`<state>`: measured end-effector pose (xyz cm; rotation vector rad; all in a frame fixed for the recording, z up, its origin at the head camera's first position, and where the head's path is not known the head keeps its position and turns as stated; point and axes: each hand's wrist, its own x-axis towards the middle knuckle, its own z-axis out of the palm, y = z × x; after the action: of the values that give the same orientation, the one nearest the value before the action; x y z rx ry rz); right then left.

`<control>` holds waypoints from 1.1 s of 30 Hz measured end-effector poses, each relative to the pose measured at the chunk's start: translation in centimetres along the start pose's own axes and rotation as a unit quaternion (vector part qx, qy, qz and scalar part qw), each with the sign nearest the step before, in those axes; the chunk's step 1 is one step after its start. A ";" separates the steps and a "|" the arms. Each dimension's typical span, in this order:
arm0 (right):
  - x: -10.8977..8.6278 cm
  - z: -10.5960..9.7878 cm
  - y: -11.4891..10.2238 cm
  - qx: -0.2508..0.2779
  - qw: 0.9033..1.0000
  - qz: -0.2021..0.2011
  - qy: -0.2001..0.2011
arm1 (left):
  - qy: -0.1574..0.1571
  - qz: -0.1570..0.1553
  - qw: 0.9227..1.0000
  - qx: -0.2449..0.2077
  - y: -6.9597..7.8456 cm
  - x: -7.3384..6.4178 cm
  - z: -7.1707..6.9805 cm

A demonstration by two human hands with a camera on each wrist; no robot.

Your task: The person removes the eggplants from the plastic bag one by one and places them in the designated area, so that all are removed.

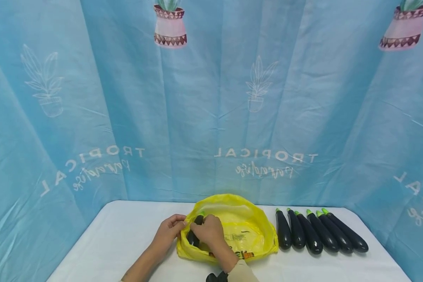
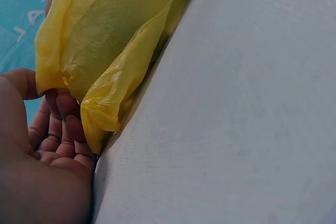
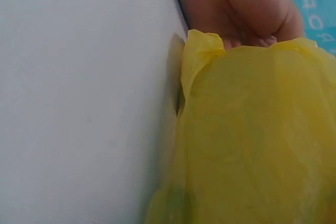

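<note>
A yellow plastic bag point(image 1: 266, 225) lies with its mouth spread wide on the white table. At its left rim, my left hand point(image 1: 167, 234) pinches the plastic between thumb and fingers; the left wrist view shows this edge of the bag point(image 2: 105, 40) up close. Inside the bag's left end is a dark eggplant point(image 1: 193, 238) with a green stem end. My right hand point(image 1: 211, 230) reaches into the bag and grips that eggplant from its right side. In the right wrist view, the bag's wall hides the right fingers.
Several dark eggplants point(image 1: 313, 234) lie side by side to the right of the bag, green ends away from me. A white cloth covers the table point(image 1: 120, 227). Behind it hangs a blue printed curtain point(image 1: 197, 117), which also closes off both sides.
</note>
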<state>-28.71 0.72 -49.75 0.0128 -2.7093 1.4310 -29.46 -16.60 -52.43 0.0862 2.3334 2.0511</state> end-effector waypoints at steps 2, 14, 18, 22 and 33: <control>0.0 -0.1 -0.2 -0.018 1.000 -0.006 -0.009 | 0.000 0.001 1.000 -0.003 0.0 0.0 0.0; -0.1 -0.6 -1.2 -0.151 0.988 -0.011 -0.035 | -0.005 0.004 1.000 -0.007 0.2 0.2 0.2; -0.5 -1.3 -1.5 -0.156 0.986 -0.012 -0.061 | -0.006 0.006 1.000 -0.004 0.2 0.3 0.2; -0.8 -1.9 -1.6 -0.144 0.986 -0.018 -0.084 | -0.005 0.011 1.000 0.003 0.2 0.4 0.1; -1.1 -3.5 -1.3 -0.111 0.989 -0.023 -0.095 | -0.005 0.005 1.000 0.004 0.0 0.1 0.0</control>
<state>-27.38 2.88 -46.81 0.2082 -2.9860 1.1621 -29.60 -16.61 -52.41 0.1086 2.3407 2.0406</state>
